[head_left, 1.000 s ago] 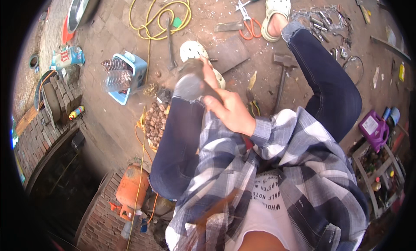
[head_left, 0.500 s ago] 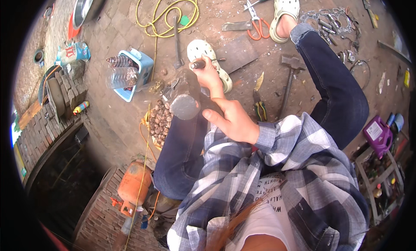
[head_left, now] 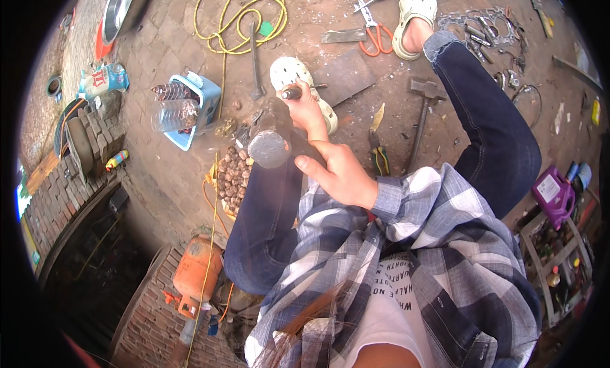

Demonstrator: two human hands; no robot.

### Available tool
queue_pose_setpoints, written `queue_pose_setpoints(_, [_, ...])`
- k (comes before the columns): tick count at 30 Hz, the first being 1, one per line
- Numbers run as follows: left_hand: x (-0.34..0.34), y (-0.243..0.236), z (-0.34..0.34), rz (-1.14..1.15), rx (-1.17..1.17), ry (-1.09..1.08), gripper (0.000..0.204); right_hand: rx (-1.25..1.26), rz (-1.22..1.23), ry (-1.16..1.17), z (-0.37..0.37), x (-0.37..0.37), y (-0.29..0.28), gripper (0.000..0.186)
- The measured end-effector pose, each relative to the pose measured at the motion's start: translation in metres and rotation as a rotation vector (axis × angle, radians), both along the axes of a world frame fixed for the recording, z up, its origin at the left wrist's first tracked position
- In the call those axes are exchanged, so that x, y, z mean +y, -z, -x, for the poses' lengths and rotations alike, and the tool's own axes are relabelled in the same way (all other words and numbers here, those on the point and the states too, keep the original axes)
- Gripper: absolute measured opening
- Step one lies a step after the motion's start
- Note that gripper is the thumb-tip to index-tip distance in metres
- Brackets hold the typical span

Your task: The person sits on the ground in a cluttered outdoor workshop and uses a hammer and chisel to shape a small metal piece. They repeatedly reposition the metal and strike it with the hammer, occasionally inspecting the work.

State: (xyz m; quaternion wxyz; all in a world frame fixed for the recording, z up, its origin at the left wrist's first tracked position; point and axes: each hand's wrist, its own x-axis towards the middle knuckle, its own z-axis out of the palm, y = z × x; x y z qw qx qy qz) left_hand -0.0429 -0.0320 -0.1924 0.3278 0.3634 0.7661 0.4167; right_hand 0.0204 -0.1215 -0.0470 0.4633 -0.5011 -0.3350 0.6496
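Note:
My right hand (head_left: 337, 174) is closed on the dark handle of a large hammer, whose round metal head (head_left: 268, 147) is raised over my left thigh (head_left: 264, 215). Beyond it my left hand (head_left: 306, 114) grips a short dark metal rod (head_left: 292, 93) upright above my cream clog (head_left: 283, 69). A flat metal plate (head_left: 346, 76) lies beside that clog. A pile of brown walnut-like nuts (head_left: 234, 180) lies left of the hammer head. A second hammer (head_left: 426, 88) and yellow-handled pliers (head_left: 381, 158) lie to the right of my hands.
A blue bucket with plastic bottles (head_left: 206, 101), coiled yellow cord (head_left: 238, 44), an orange gas cylinder (head_left: 194, 269) and a dark pit (head_left: 82, 254) are to the left. Scissors (head_left: 375, 41), metal parts (head_left: 483, 34), a purple jug (head_left: 553, 196) and a metal rack (head_left: 534, 254) are around the right.
Since a second ago the hammer head has shifted down and left, uncovering my left hand and the rod. The whole view has shifted slightly right. Little differs from half a second ago.

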Motion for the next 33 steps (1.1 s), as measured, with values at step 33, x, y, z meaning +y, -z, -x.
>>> queue_pose_setpoints(33, [0.002,0.046,0.014,-0.312,0.244,0.117,0.021,-0.027,0.027,-0.061,0.001,0.0,-0.001,0.046])
